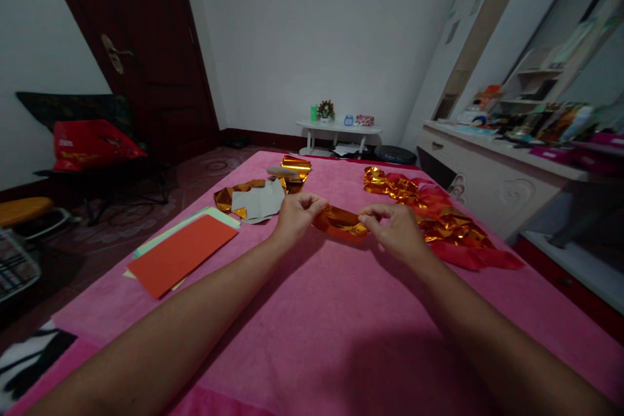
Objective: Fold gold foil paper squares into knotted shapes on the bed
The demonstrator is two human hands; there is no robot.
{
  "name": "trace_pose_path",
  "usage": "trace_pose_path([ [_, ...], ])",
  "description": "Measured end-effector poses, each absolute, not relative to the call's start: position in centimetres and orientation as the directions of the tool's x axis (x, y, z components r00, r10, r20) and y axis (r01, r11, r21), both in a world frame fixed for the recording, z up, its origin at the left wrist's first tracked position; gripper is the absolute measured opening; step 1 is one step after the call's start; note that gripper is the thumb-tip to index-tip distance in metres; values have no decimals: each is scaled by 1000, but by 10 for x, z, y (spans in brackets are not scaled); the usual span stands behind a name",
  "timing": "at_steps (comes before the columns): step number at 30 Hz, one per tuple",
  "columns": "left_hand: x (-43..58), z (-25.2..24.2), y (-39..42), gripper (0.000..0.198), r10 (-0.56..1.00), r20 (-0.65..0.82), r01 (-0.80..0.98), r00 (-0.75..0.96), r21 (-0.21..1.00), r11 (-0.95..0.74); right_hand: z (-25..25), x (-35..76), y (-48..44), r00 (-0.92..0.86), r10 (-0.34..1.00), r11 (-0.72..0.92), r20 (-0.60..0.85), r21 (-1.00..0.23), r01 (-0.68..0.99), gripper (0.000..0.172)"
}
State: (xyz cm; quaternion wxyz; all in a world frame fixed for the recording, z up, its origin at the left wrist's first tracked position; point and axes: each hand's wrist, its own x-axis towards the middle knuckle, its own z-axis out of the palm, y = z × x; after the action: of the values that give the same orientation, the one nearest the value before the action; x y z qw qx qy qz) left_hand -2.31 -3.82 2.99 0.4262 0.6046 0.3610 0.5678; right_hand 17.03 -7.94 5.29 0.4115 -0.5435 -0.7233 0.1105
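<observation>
A small sheet of shiny gold foil paper (341,224) is stretched between my two hands, a little above the pink cloth (312,312). My left hand (299,211) pinches its left end between thumb and fingers. At the opposite end, my right hand (392,227) grips the foil's upper right corner the same way. Beyond my left hand lie a crumpled white paper (260,200) and loose gold foil. To the right of my right hand, crumpled gold foil (446,227) rests on red material (475,257).
A stack of coloured paper with an orange sheet (182,253) on top lies at the left. A gold foil roll (296,164) sits near the far edge. A dresser (492,175) stands along the right side, and a chair holds a red bag (95,145) at left.
</observation>
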Motion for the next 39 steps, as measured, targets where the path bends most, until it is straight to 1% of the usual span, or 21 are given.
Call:
trace_pose_path([
  [3,-23,30,-38,33,924,354,-18,145,934,-356,54,169,-81,-82,896,383,436,-666,640,19],
  [7,-21,30,-41,35,916,310,5,255,947,-322,56,169,-81,-106,925,365,365,-775,517,18],
  [10,-19,30,-45,36,925,283,19,255,955,-297,58,166,-83,-117,937,348,330,-833,431,18],
  [13,-16,31,-49,35,919,322,34,228,940,-338,57,159,-87,-148,932,363,332,-839,404,22],
  [16,-12,31,-54,34,892,368,55,262,917,-395,52,151,-90,-219,929,365,298,-839,404,26],
  [18,-10,31,-57,36,882,390,101,263,898,-427,48,147,-90,-250,926,363,282,-848,385,27],
  [20,-10,30,-58,41,877,427,186,220,864,-467,45,145,-90,-253,925,361,282,-860,360,28],
  [23,-12,29,-57,46,847,513,320,141,786,-529,44,145,-90,-245,934,330,261,-892,309,24],
  [26,-16,29,-55,46,822,560,381,103,742,-552,48,145,-91,-226,951,272,212,-921,278,19],
  [29,-19,29,-54,49,817,568,400,100,729,-555,52,145,-92,-223,956,249,190,-928,278,20],
  [34,-21,28,-52,52,815,572,412,94,722,-555,53,148,-90,-246,948,266,202,-927,264,29],
  [39,-21,24,-49,53,829,552,450,93,719,-529,51,152,-87,-234,951,271,204,-913,305,31],
])
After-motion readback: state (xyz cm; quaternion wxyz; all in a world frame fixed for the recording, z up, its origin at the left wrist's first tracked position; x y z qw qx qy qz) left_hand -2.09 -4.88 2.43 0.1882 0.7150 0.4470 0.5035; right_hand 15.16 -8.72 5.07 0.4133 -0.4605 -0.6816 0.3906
